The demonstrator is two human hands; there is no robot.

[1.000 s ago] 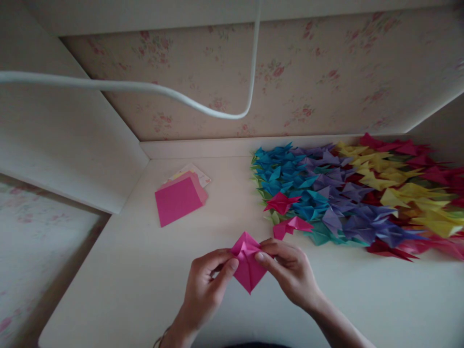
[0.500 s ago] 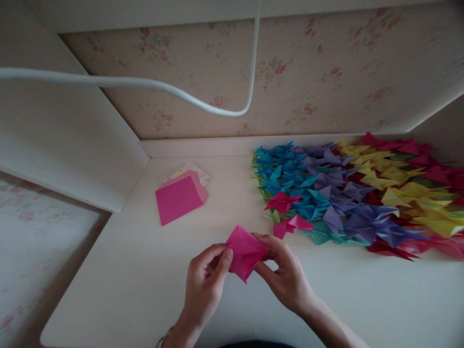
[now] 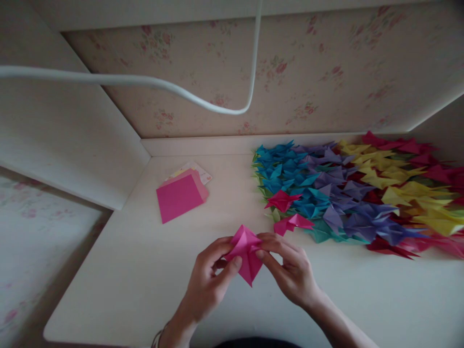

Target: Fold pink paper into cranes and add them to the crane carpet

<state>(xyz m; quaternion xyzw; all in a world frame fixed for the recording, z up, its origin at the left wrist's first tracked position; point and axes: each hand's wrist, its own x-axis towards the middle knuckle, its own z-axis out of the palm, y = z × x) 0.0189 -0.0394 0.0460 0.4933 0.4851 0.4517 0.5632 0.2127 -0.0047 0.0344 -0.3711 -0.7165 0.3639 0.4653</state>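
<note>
Between my two hands is a pink sheet of origami paper (image 3: 248, 258), folded into a diamond with a crease down its middle. My left hand (image 3: 212, 270) pinches its left corner, thumb on top and fingers behind. On the other side my right hand (image 3: 288, 268) grips the right corner between thumb and index finger, near the centre fold. Just beyond the right fingers lies a pink folded crane (image 3: 293, 223), with a darker pink crane (image 3: 282, 200) behind it.
A large group of paper cranes (image 3: 348, 193) in blue, purple, yellow and red covers the right of the white desk (image 3: 119, 280). Pink paper squares (image 3: 180, 198) are stacked at the back left. A white cable (image 3: 163, 84) hangs across the view above.
The right thumb has come onto the front of the paper, and its right side is now folded in. Both hands have shifted slightly to the right with it.
</note>
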